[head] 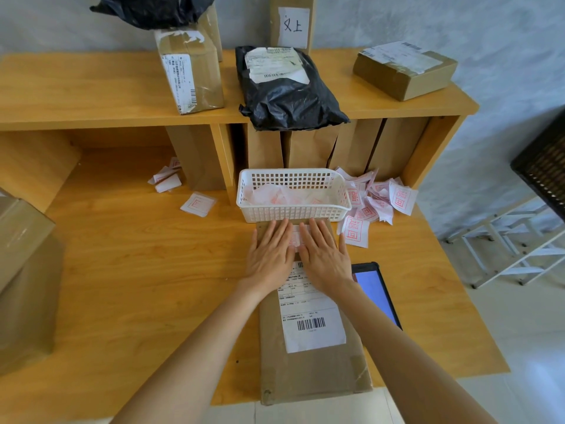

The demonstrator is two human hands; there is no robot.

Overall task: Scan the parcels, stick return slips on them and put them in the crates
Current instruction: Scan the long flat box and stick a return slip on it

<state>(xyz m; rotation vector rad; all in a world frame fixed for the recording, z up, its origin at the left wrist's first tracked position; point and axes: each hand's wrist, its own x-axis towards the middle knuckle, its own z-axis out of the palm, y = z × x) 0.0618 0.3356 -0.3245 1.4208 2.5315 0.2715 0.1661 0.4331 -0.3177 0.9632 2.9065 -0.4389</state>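
Both hands, left hand and right hand, lie flat with fingers straight, pressing a return slip onto the cardboard parcel; a white basket sits just beyond the fingertips.

A white metal rack stands on the floor beside the wooden desk.

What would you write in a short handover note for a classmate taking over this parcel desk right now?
Left hand and right hand: both flat, pressing a return slip onto the brown parcel lying on the desk.
Spare slips lie in the white basket and beside it; scanner tablet sits right of the parcel.
Done: slip nearly stuck.
Left: crate this parcel; the shelf parcels, including the black bag, remain.
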